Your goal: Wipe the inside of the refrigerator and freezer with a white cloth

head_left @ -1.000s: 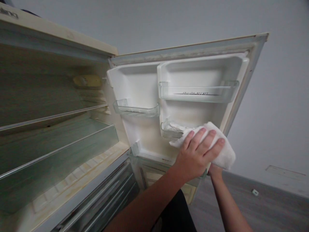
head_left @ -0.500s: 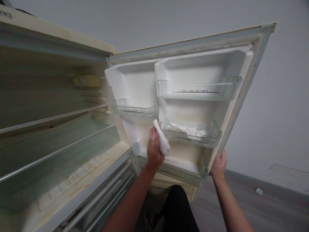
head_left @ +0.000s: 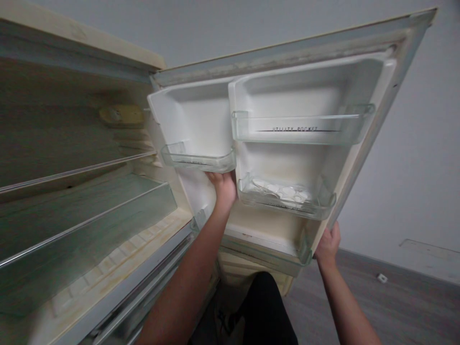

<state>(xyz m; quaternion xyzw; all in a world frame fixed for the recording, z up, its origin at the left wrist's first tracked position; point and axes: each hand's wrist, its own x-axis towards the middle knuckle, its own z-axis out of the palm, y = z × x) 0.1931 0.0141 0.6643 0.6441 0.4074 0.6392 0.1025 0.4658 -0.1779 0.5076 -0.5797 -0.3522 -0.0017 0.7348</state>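
The refrigerator door (head_left: pixel 273 211) stands open, its inner side facing me. My left hand (head_left: pixel 225 187) reaches up against the door liner, just below the small left door pocket (head_left: pixel 201 163). Its fingers are mostly hidden behind that clear pocket, and so is the white cloth it held a moment earlier. At the door's lower right edge, my right hand (head_left: pixel 327 242) is closed around the rim. To the right of my left hand, a lower door pocket (head_left: pixel 316 211) holds several white flat pieces (head_left: pixel 283 191).
The refrigerator cabinet (head_left: pixel 82 52) is open on the left, with a glass shelf (head_left: pixel 72 171) and a clear drawer (head_left: pixel 108 225). An upper pocket (head_left: pixel 302 132) spans the door's right half. My knee (head_left: pixel 264 302) is below the door. A small white object (head_left: pixel 382 278) lies on the floor.
My left hand has moved up from the open space below the pockets to beneath the left pocket, and the white cloth has gone out of sight. My right hand keeps its hold on the door.
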